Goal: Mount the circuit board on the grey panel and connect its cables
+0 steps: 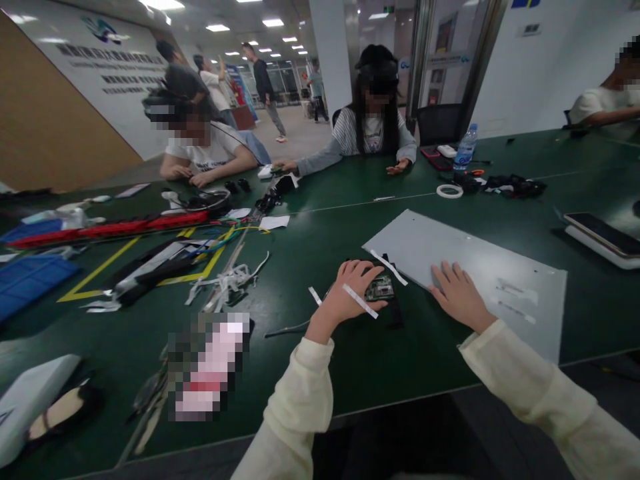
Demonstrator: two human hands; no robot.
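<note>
My left hand (345, 297) is curved over a small green circuit board (384, 288), fingers along its far side and thumb along its near side. A white strip (361, 301) lies across the back of this hand. Another white strip (393, 268) sits just beyond the board, touching the grey panel's edge. My fingers and palm hide much of the board, and a dark cable (287, 329) runs out on the left. Flat on the grey panel (500, 253) rests my right hand (460, 293), its fingers spread and holding nothing.
Left of my hands lie tangled white strips (230, 281), a phone-shaped pixelated object (213, 370) and a blue tray (35, 283). Tape (449, 191), a water bottle (465, 148) and a phone (607, 233) are on the right. Two people sit across the green table.
</note>
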